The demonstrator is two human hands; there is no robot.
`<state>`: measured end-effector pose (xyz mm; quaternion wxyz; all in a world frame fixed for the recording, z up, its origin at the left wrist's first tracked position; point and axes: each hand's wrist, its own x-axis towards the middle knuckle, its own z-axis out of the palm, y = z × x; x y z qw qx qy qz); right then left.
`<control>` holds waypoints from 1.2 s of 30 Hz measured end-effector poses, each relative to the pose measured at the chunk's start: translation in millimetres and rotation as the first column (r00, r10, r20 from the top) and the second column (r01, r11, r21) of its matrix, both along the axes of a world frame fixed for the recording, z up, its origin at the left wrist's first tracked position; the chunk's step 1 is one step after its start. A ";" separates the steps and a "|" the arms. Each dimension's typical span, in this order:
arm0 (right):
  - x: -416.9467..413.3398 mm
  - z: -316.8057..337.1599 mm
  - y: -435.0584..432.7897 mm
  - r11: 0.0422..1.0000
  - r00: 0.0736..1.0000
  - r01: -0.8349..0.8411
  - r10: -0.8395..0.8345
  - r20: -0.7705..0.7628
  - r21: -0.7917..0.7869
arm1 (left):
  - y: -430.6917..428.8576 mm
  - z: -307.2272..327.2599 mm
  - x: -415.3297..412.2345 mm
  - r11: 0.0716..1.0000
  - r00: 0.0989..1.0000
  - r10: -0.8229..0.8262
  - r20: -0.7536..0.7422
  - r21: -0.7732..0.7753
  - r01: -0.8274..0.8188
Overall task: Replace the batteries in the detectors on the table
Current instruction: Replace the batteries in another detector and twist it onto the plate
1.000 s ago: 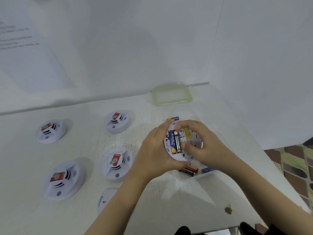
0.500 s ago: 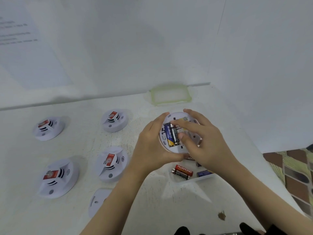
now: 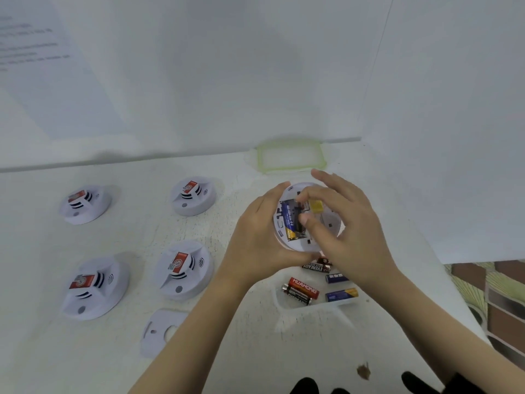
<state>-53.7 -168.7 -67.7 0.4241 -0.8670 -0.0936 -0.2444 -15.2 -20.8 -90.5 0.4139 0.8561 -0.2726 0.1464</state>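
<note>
My left hand (image 3: 255,237) grips a white round detector (image 3: 331,223) by its left rim, held above the table with its back facing me. A blue and gold battery (image 3: 289,220) lies in its open compartment, beside a yellow part (image 3: 316,206). The thumb and forefinger of my right hand (image 3: 346,223) pinch a second dark battery next to the blue one; that battery is mostly hidden. Under my hands a clear tray (image 3: 281,301) holds several loose batteries (image 3: 302,288). The detector's loose white back cover (image 3: 159,331) lies flat near my left forearm.
Several other white detectors with red labels stand on the white table: far left (image 3: 85,203), far middle (image 3: 193,194), near left (image 3: 93,285), near middle (image 3: 181,268). A green-rimmed lid (image 3: 289,156) lies by the back wall. The table's right edge drops to a patterned floor (image 3: 500,291).
Both hands lifted the detector up and away from me, off the battery tray. My right fingers shifted from pressing the battery to pinching it at its upper end.
</note>
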 end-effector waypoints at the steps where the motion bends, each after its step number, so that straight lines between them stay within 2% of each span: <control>1: -0.5 -1.3 -0.2 1.000 0.998 0.012 -0.013 0.059 0.010 | -1.4 -0.6 -0.2 1.000 1.000 0.001 -0.008 -0.009 -0.001; 4: -4.5 -6.3 -1.6 0.997 0.990 0.016 -0.026 0.139 0.073 | -3.0 -3.5 0.4 0.999 0.999 0.033 -0.004 -0.010 -0.033; 7: -10.7 -9.4 -10.1 0.964 0.995 -0.008 -0.019 0.101 0.266 | 1.6 -4.0 2.5 0.997 0.997 0.080 0.008 0.008 -0.080; 9: -15.4 -11.2 -19.9 0.958 0.998 0.010 -0.028 0.058 0.288 | 8.1 -4.8 5.1 0.997 0.997 0.073 -0.022 -0.035 -0.074; 12: -24.1 -16.7 -34.1 0.980 0.995 0.002 0.019 -0.100 0.201 | 18.5 -6.7 9.0 0.993 0.994 0.108 -0.030 -0.046 -0.109; 16: -28.6 -30.9 -47.5 0.992 0.960 -0.107 0.085 -0.266 -0.068 | 22.1 -6.9 9.3 0.991 0.992 0.129 0.003 -0.015 -0.129; 18: -25.9 -32.0 -50.6 0.981 0.967 -0.138 0.103 -0.233 -0.139 | 19.4 -5.2 7.0 0.994 0.994 0.106 0.008 -0.023 -0.106; 21: -16.4 -19.1 -50.2 0.979 0.991 -0.127 0.117 -0.065 -0.161 | 13.0 -2.5 3.1 0.998 0.999 0.053 0.010 -0.017 -0.053; 23: -7.2 -8.3 -49.3 0.962 0.991 -0.133 0.136 -0.002 -0.238 | 7.7 -0.4 -0.3 1.000 1.000 0.010 -0.011 -0.011 -0.011; 29: 17.4 12.4 -45.7 0.828 0.971 -0.238 0.203 -0.125 -0.508 | -7.0 5.4 -11.2 0.999 0.996 -0.043 -0.076 -0.031 0.041; 31: 20.9 14.8 -46.3 0.806 0.961 -0.275 0.227 -0.156 -0.524 | -10.9 6.8 -12.8 0.997 0.995 -0.072 -0.068 -0.046 0.069; 36: 19.5 16.8 -47.6 0.843 0.946 -0.313 0.233 -0.227 -0.438 | -16.0 1.6 -16.0 0.998 0.997 -0.061 -0.048 -0.033 0.060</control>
